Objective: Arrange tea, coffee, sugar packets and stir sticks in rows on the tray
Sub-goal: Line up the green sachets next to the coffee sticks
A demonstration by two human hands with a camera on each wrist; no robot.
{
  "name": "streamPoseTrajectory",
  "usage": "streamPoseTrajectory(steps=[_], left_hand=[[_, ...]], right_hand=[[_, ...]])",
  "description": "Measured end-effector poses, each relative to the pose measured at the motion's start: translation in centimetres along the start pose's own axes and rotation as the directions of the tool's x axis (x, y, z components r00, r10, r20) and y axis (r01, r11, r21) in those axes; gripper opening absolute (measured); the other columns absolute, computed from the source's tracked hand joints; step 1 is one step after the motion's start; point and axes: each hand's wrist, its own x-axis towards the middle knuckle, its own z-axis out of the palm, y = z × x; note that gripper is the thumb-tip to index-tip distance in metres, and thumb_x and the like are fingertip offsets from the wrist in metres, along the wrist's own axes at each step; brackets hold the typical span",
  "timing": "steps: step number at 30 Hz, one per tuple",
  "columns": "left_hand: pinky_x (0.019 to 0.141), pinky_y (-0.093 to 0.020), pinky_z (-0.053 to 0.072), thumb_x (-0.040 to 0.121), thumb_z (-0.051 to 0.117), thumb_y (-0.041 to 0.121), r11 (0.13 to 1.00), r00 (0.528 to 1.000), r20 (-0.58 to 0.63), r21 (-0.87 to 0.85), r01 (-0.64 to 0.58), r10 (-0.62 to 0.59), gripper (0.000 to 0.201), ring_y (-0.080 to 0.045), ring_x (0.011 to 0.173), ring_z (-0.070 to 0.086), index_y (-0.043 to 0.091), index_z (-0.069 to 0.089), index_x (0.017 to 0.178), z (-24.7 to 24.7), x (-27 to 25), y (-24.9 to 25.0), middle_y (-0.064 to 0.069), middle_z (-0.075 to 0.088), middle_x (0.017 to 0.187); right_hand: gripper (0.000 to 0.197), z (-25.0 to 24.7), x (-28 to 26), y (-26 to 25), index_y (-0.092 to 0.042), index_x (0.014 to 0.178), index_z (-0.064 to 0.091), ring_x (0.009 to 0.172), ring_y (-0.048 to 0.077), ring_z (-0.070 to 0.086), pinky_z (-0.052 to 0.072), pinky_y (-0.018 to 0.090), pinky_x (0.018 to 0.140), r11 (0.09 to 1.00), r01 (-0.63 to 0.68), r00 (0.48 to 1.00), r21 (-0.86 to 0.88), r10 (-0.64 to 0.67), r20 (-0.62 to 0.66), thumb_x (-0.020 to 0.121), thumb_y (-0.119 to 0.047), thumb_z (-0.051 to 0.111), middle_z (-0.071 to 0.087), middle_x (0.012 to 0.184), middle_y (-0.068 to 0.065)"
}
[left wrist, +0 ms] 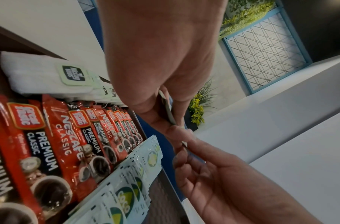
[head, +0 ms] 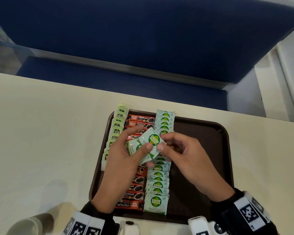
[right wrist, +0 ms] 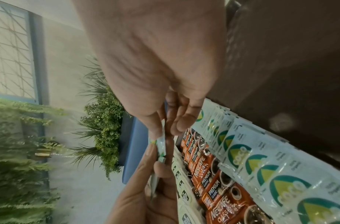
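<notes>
Head view. Brown tray (head: 224,150) on a cream table (head: 41,133). Three rows on the tray's left part, each running from 12 to 6 o'clock: tea bags (head: 116,129) at the 9 o'clock edge, red coffee sachets (head: 140,119) next, pale coco sugar packets (head: 158,200) third. The tray's 3 o'clock half shows bare brown surface. Left hand (head: 124,160) is held above the middle of the rows, fingers curled round a small fanned stack of sugar packets (head: 139,146). Right hand (head: 185,153) pinches the top packet (head: 153,139) of that stack at its 3 o'clock edge between thumb and forefinger. Both wrists wear bands with black-and-white markers. A blue padded bench (head: 143,39) lies at 12 o'clock beyond the table.

Left wrist view. Left hand (left wrist: 161,60) grips the packets edge-on; only a thin edge shows. Right hand (left wrist: 223,181) enters from 5 o'clock, its fingertips (left wrist: 190,136) closed on the same edge. Coffee sachets (left wrist: 69,136) and the sugar row (left wrist: 127,189) lie below at 8 o'clock, tea bags (left wrist: 40,75) at 9 o'clock.

Right wrist view. Right hand (right wrist: 155,60) pinches a packet edge (right wrist: 161,141). Left hand (right wrist: 146,197) comes in from 6 o'clock and holds the stack. Sugar row (right wrist: 261,163) at 4 o'clock, coffee sachets (right wrist: 213,181) beside it. Green plants (right wrist: 107,121) at 9 o'clock.
</notes>
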Motion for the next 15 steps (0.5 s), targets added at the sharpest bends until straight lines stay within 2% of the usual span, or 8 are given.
streamPoseTrajectory(steps=[2,4,7,10,15], left_hand=[[0.061,-0.028,0.065,0.09,0.085,0.013,1.0,1.0,-0.025,0.015,0.013,-0.012,0.034,-0.027,0.079,0.083,0.025,0.076,0.12,0.3,0.0,0.3,0.0,0.081,0.113],[0.06,-0.028,0.065,0.092,0.083,0.014,0.999,0.998,-0.054,0.027,0.025,-0.024,0.029,-0.025,0.074,0.083,0.022,0.075,0.118,0.6,0.0,0.3,-0.004,0.083,0.104],[0.076,-0.039,0.068,0.105,0.065,0.006,0.997,0.993,-0.106,-0.056,0.052,-0.057,0.026,-0.026,0.089,0.083,0.018,0.068,0.128,0.4,0.1,0.1,-0.005,0.084,0.103],[0.089,-0.047,0.064,0.11,0.051,0.0,0.994,0.99,-0.125,-0.093,0.058,-0.07,0.029,-0.027,0.1,0.082,0.016,0.058,0.134,0.1,0.2,-0.1,-0.005,0.083,0.11],[0.091,-0.047,0.064,0.111,0.055,0.005,0.996,0.983,-0.179,-0.086,0.032,-0.047,0.023,-0.025,0.102,0.082,0.014,0.052,0.131,-0.5,-0.1,-0.4,-0.002,0.083,0.112]], right_hand=[[0.014,-0.3,0.0,0.0,-0.029,0.111,0.077,0.093,0.017,0.074,0.064,0.035,0.079,1.0,0.025,1.0,-0.016,-0.025,0.008,0.097,-0.027,0.078,0.078,0.103,-0.004],[0.015,-0.8,0.4,0.3,-0.028,0.11,0.075,0.092,0.016,0.073,0.062,0.031,0.077,0.998,0.054,0.998,-0.03,-0.055,-0.034,0.097,-0.022,0.077,0.078,0.102,-0.003],[0.02,-2.0,1.5,1.5,-0.031,0.112,0.069,0.092,0.017,0.073,0.062,0.041,0.085,0.989,0.1,0.98,-0.111,-0.117,-0.163,0.098,-0.02,0.077,0.078,0.101,-0.007],[0.018,-2.8,2.3,2.9,-0.035,0.111,0.069,0.098,0.012,0.072,0.061,0.044,0.09,0.963,0.116,0.965,-0.245,-0.167,-0.2,0.101,-0.02,0.072,0.077,0.103,-0.014],[0.019,-2.6,2.6,4.2,-0.028,0.113,0.073,0.101,0.003,0.07,0.058,0.027,0.093,0.936,0.151,0.966,-0.317,-0.208,-0.156,0.103,-0.013,0.069,0.076,0.107,-0.019]])
